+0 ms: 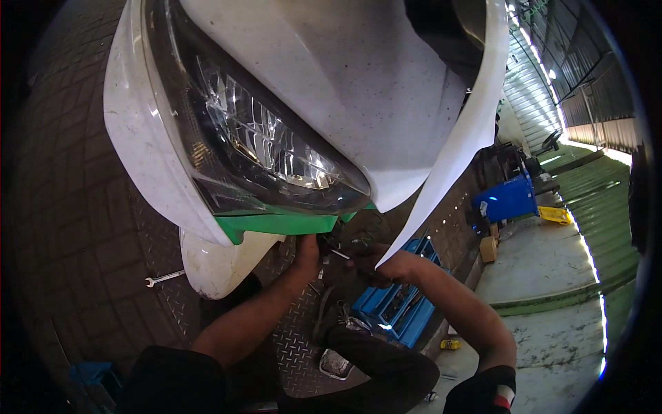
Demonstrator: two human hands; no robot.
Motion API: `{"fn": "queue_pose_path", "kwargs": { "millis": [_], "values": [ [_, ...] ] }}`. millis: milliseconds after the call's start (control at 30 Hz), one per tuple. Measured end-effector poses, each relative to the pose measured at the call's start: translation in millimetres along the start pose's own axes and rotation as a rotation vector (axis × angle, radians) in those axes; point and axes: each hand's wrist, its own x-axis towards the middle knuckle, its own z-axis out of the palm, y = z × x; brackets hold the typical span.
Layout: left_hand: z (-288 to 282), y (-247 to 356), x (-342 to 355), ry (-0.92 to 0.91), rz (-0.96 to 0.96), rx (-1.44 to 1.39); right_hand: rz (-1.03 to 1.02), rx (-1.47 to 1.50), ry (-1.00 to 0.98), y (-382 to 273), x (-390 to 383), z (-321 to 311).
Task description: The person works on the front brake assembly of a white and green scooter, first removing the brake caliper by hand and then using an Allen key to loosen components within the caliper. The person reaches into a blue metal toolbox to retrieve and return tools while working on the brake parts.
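The white front of a motorbike or scooter [338, 90] fills the upper middle, with a clear headlight [269, 141] and a green trim piece [276, 225] below it. My left hand [308, 252] reaches up under the green trim, and its fingers are hidden there. Just right of it, my right hand [383, 266] is closed, partly behind the tip of the white side panel [441, 176]. A thin shiny metal rod [339, 254] sticks out from its fingers toward the dark space under the headlight. A white front mudguard [217, 265] is to the left of my left hand.
A blue toolbox [389, 321] with tools inside stands below my right forearm. On the left lies an open-ended spanner [164, 279]. A metal tray [336, 366] sits on the chequered metal plate [293, 352] by my leg. Farther right are a blue bin [509, 199] and a yellow bottle [450, 343].
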Motion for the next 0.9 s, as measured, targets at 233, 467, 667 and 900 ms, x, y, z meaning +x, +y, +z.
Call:
{"fn": "queue_pose_path", "kwargs": {
  "millis": [233, 467, 667, 900],
  "values": [
    [-2, 13, -2, 0.001, 0.26, 0.517, -0.399, -0.772, 0.063, 50, 75, -30],
    [-24, 23, 1, 0.033, 0.442, 0.904, -0.808, -1.31, 0.441, 67, 74, 8],
    [3, 23, -7, 0.069, 0.282, 0.833, -0.479, -1.097, 0.333, 79, 85, -1],
    [8, 44, -13, 0.097, 0.063, 0.663, -0.319, -1.118, 0.433, 27, 43, 23]
  ]
}}
